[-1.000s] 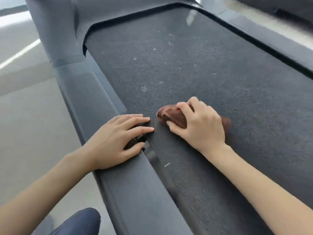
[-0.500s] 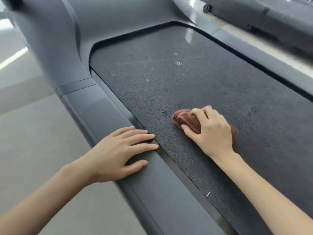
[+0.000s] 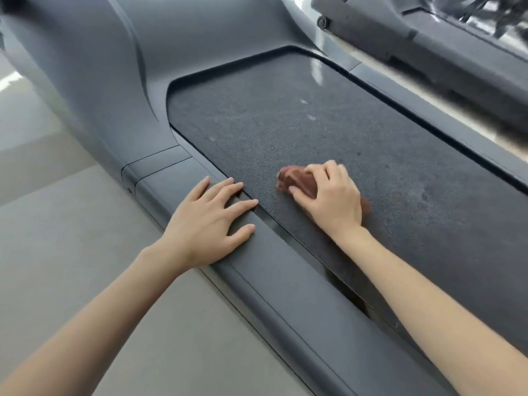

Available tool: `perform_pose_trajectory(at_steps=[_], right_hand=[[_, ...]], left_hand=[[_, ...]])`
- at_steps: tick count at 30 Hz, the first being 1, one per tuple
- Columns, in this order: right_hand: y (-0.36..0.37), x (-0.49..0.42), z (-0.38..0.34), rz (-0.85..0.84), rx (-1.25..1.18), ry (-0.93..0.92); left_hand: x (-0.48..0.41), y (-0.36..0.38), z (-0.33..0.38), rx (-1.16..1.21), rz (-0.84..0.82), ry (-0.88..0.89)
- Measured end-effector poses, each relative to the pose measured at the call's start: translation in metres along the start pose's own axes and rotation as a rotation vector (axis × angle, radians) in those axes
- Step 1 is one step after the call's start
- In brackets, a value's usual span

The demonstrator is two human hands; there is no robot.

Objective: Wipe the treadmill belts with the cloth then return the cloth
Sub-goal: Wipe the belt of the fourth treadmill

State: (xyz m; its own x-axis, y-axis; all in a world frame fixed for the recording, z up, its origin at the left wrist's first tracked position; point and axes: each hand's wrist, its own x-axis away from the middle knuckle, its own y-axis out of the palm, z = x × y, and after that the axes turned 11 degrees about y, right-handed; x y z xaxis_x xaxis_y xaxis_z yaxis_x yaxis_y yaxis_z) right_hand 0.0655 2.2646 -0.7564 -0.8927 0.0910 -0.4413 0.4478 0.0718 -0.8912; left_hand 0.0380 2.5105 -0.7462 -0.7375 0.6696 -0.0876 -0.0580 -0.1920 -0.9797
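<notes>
A dark textured treadmill belt (image 3: 328,132) fills the middle of the view, with pale dust specks on its far part. A bunched brown cloth (image 3: 294,180) lies on the belt near its left edge. My right hand (image 3: 331,195) covers most of the cloth, fingers curled over it and gripping it against the belt. My left hand (image 3: 210,221) rests flat with spread fingers on the grey left side rail (image 3: 285,295), fingertips reaching the belt's edge.
The grey motor hood (image 3: 120,67) rises at the belt's far end. The right side rail (image 3: 428,110) borders the belt. A second dark machine (image 3: 428,32) stands beyond it at the top right. Grey floor (image 3: 57,224) lies to the left.
The view has tilted up, showing the hood and the belt's far end. My right hand has pushed the cloth forward along the belt. My left hand has moved forward along the side rail.
</notes>
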Motion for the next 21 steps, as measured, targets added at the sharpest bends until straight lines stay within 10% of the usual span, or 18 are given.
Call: perform_pose_trajectory(at_steps=[7,21], right_hand=[[0.01,-0.032,0.0,-0.063,0.085,0.178],[-0.042,0.056,0.039,-0.079,0.027,-0.085]], left_hand=[[0.0,0.007,-0.004,-0.026,0.003,0.027],[-0.066,0.014,0.019,0.061,-0.04,0.203]])
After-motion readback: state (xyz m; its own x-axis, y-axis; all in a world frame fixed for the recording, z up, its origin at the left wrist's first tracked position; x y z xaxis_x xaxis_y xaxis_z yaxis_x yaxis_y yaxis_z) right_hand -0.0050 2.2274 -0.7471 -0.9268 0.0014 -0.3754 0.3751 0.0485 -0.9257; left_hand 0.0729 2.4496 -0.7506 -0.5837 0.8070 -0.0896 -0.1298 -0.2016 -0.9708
